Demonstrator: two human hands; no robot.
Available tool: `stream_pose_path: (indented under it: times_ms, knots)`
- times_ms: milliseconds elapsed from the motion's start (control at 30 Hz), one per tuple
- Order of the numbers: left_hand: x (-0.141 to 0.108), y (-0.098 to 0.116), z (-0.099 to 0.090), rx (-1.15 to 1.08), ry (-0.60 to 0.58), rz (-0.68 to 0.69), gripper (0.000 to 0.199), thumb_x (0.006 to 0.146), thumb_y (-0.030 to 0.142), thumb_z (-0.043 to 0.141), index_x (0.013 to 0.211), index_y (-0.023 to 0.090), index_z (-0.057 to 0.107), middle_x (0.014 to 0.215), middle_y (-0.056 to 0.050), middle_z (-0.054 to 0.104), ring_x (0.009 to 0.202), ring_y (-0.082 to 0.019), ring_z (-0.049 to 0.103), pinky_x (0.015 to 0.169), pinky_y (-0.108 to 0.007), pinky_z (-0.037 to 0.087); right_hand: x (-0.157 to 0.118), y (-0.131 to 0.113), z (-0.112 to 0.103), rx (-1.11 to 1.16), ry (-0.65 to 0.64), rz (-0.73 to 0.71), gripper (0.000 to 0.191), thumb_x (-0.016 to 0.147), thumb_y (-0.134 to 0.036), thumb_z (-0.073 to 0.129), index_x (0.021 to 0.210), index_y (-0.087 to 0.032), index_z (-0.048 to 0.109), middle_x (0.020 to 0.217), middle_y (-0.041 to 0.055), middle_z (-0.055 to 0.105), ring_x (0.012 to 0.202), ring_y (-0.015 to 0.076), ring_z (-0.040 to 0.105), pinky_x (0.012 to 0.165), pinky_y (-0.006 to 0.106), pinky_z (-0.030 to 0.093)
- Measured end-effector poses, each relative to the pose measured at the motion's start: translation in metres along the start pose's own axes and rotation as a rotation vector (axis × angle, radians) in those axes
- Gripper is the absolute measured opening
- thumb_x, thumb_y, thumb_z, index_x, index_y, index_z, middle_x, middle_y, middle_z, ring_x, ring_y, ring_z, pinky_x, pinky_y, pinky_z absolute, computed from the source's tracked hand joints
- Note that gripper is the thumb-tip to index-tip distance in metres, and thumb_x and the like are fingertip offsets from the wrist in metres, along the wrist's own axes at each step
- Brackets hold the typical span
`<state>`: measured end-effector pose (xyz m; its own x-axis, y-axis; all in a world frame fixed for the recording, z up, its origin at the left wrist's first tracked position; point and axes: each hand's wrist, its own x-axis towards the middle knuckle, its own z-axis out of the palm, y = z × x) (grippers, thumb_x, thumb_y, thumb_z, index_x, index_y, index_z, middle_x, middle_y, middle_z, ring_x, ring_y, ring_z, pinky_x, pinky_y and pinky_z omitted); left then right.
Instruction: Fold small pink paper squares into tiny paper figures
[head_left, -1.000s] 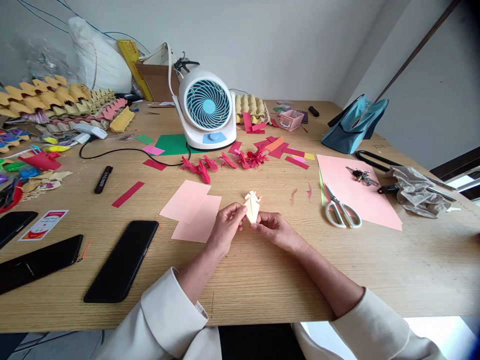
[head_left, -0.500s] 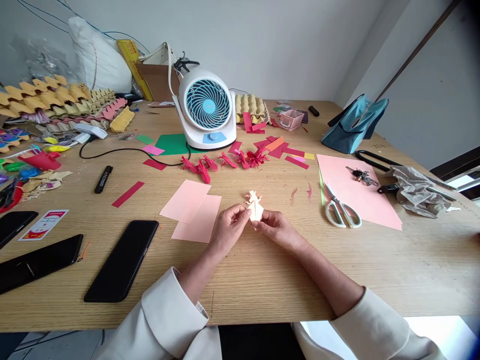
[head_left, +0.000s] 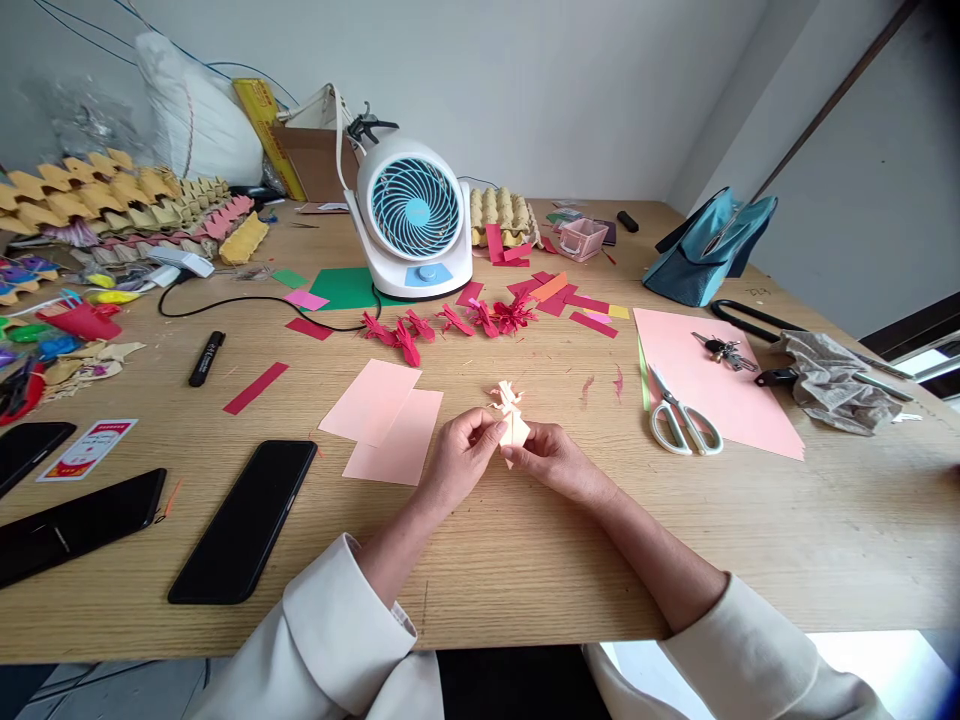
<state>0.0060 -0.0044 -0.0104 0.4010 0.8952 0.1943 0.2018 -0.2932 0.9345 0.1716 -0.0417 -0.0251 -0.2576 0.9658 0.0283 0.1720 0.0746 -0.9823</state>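
Observation:
Between both hands is a small pale-peach folded paper figure [head_left: 514, 428] with a fringed, curling top end. My left hand [head_left: 466, 445] pinches its left side between thumb and fingers. On the other side, my right hand [head_left: 559, 458] pinches the lower right edge. Two pale pink paper sheets [head_left: 397, 440] overlap on the table just left of my left hand. Beyond the hands lie several crimson folded paper figures [head_left: 454, 320] with fringed ends, in a loose row. White-handled scissors [head_left: 684, 420] rest to the right, partly on a stack of pink paper [head_left: 720, 385].
A white fan [head_left: 417, 220] stands at the back, its cord [head_left: 262, 302] running left. Phones [head_left: 244, 520] and a black marker [head_left: 207, 359] lie left. Crimson paper scraps [head_left: 555, 295] are scattered behind. Keys [head_left: 724, 352], a blue bag [head_left: 709, 250] and egg trays [head_left: 90, 200] are farther out.
Both hands keep their pinch on the folded paper figure. Its lower tip has shifted slightly as the fingers move a little; everything else stays put.

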Motion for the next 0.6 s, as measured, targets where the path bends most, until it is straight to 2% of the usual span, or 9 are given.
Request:
stream_pose_path:
  times_ms: [367, 600]
  knots:
    - [-0.0003, -0.0035, 0.0007, -0.015, 0.010, -0.034, 0.034, 0.091, 0.039, 0.054, 0.065, 0.018, 0.049, 0.059, 0.006, 0.046, 0.055, -0.008, 0.039, 0.055, -0.022, 0.033, 0.0002, -0.0005, 0.0001, 0.004, 0.010, 0.013, 0.032, 0.084, -0.047, 0.062, 0.077, -0.017, 0.051, 0.067, -0.0035, 0.040, 0.062, 0.0102, 0.032, 0.058, 0.025, 0.028]
    - [-0.0019, 0.0051, 0.0035, 0.025, -0.015, 0.064, 0.032, 0.089, 0.031, 0.054, 0.062, 0.018, 0.046, 0.057, 0.005, 0.046, 0.057, -0.009, 0.039, 0.058, -0.022, 0.034, 0.0007, 0.0020, -0.0010, 0.009, 0.028, 0.005, 0.038, 0.085, -0.050, 0.062, 0.070, -0.016, 0.053, 0.065, -0.0021, 0.047, 0.061, 0.0108, 0.038, 0.058, 0.026, 0.030]
